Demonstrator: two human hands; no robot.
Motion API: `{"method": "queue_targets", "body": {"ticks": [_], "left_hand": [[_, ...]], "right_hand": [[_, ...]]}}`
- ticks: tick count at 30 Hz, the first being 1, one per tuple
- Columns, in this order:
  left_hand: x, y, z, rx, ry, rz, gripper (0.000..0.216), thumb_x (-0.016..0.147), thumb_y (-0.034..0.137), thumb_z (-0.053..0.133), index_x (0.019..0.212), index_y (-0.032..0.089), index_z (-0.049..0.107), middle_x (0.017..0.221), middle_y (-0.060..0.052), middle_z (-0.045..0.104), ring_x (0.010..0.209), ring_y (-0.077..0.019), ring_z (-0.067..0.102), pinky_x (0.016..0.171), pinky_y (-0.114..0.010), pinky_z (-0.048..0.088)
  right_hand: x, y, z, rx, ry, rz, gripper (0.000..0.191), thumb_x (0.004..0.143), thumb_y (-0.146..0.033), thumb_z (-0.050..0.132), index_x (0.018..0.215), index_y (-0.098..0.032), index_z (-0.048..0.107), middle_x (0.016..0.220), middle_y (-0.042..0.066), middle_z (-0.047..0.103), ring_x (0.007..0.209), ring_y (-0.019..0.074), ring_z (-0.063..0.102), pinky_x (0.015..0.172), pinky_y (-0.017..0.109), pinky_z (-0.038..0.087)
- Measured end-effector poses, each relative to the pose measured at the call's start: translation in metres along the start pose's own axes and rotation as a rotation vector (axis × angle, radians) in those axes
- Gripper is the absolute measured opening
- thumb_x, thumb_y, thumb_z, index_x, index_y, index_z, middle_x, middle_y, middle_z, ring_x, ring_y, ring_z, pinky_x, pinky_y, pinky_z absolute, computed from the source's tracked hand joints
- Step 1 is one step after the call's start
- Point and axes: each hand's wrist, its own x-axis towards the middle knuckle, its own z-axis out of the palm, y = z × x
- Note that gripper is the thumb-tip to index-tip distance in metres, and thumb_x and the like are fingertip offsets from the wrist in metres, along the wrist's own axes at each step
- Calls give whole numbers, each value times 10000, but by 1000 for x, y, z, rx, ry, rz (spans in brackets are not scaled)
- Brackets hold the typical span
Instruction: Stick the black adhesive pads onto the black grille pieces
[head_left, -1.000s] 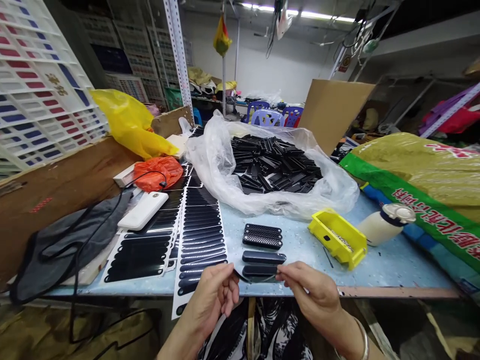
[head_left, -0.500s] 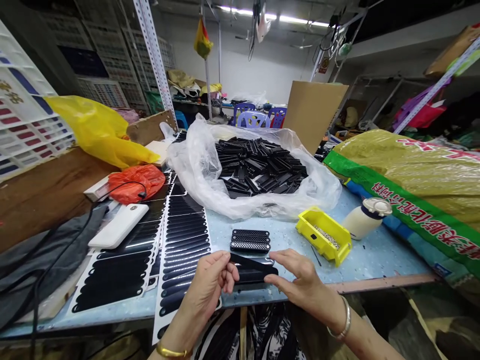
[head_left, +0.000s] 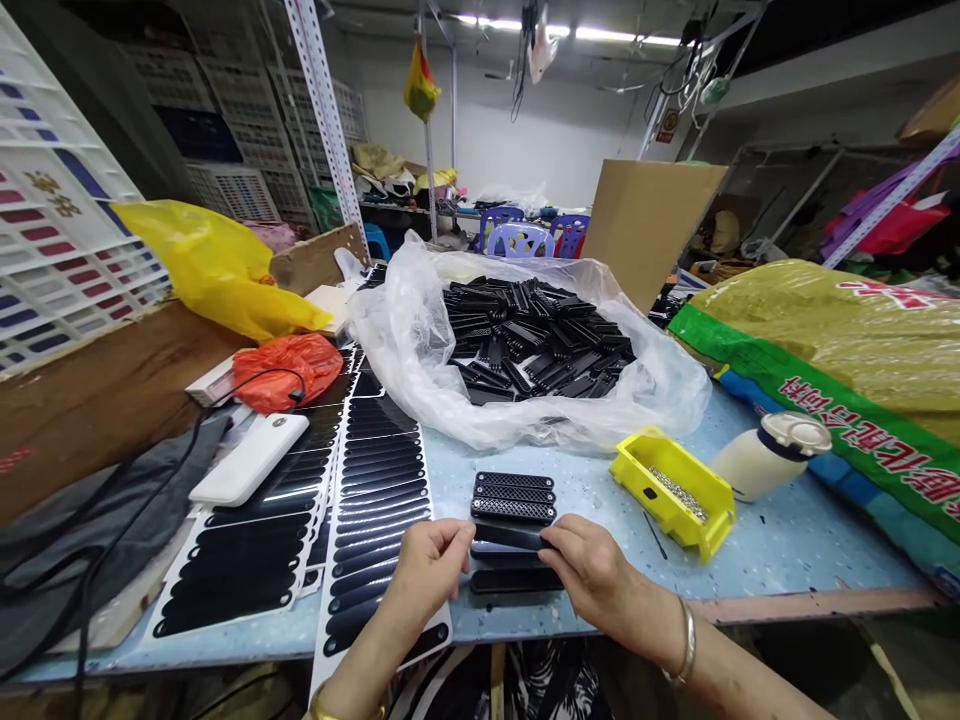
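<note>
My left hand (head_left: 436, 560) and my right hand (head_left: 590, 572) pinch the two ends of a black oblong plastic piece (head_left: 507, 538) lying near the table's front edge. Another smooth black piece (head_left: 516, 581) lies just in front of it. Behind it lies a short row of perforated black pieces (head_left: 514, 497). A sheet of black oblong stickers (head_left: 379, 500) lies beside my left hand. Farther back, a clear plastic bag (head_left: 420, 340) holds a heap of black plastic parts (head_left: 536, 340).
A yellow tray (head_left: 671, 492) with small metal bits and a white bottle (head_left: 765, 457) stand to the right. A white power bank (head_left: 249, 459), an orange bag (head_left: 287, 368) and a yellow bag (head_left: 214, 265) lie to the left. A large woven sack (head_left: 840, 350) fills the right side.
My hands carried a thin black strip from in front of the table edge onto a black piece on the table. Both hands now pinch that piece's ends.
</note>
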Motion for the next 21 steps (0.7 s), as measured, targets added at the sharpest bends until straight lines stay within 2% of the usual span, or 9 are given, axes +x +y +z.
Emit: {"method": "queue_targets", "body": {"ticks": [3,6,9,12,17,21], "left_hand": [[9,-5,-8,304,157,207,414,772,469,556,481,179,604,394,22,442,404,-113,435,460,-235,287],[23,-10,-16,433,224,229,327,752,423,536,723,157,723,456,17,524,461,-140,479,515,-257,335],[41,-16,-18,446,119,162,331,683,334,552,872,129,730,528,10,597,489,-151,525,552,-267,383],[53,-20,-14,440,12,113,316,625,280,567,858,127,715,543,13,607,498,-156,545,562,-269,402],[59,-26,-5,376,-88,113,231,632,282,568,780,144,680,524,17,589,479,-153,540,513,-257,390],[57,-30,-5,310,-108,114,179,628,264,592,742,154,676,526,15,598,486,-143,540,493,-241,390]], "right_hand": [[-2,10,-1,-2,-8,-5,216,958,-174,425,962,-136,638,776,93,624,706,192,604,635,301,526],[-4,30,-3,29,44,52,203,948,-217,466,935,-142,654,737,81,640,663,186,613,612,296,515],[-5,52,-5,92,23,217,161,910,-230,544,893,-169,692,720,54,688,641,175,641,601,274,508],[-5,66,-1,123,-27,324,161,882,-227,573,876,-179,727,727,47,716,649,177,657,595,267,506],[-4,74,16,116,-21,299,175,866,-239,583,899,-168,739,786,76,726,723,203,672,662,305,524],[-5,72,17,138,-60,258,184,874,-226,574,927,-155,736,797,83,714,730,200,672,674,308,528]]}}
